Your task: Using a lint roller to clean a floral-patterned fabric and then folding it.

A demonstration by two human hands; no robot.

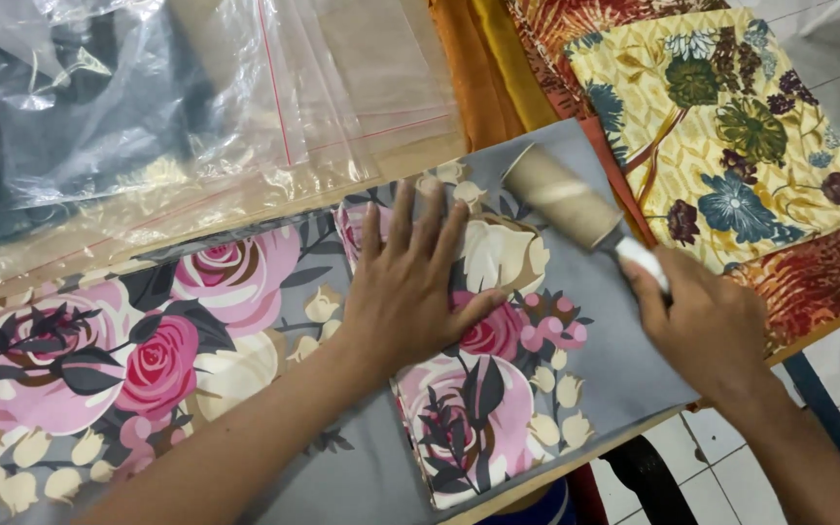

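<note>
While pressing flat on the grey floral cloth (294,389), left hand (410,292) with fingers (427,219) spread wide and palm down, holding nothing, pinning the folded fabric against the desk (420,156) near its right end. Right hand (707,326) closed around the white handle of a lint roller (566,199), fingers wrapped tight on the grip, beige sticky drum lying tilted on the cloth just beside the left fingertips, close to the far right corner of the fold. Grey cloth printed with pink roses, cream buds and dark leaves, stretched along the near edge of the desk from the left side to the right end, its folded corner reaching the near right corner. Clear plastic bags (148,117) with red seal lines heaped along the far left edge, touching the cloth's far border. Orange fabric (469,78) and a yellow patterned cloth (731,126) with blue and green flowers stacked at the far right, overlapping a red-brown printed cloth (819,272). White tiled floor (731,457) visible below the right edge
</note>
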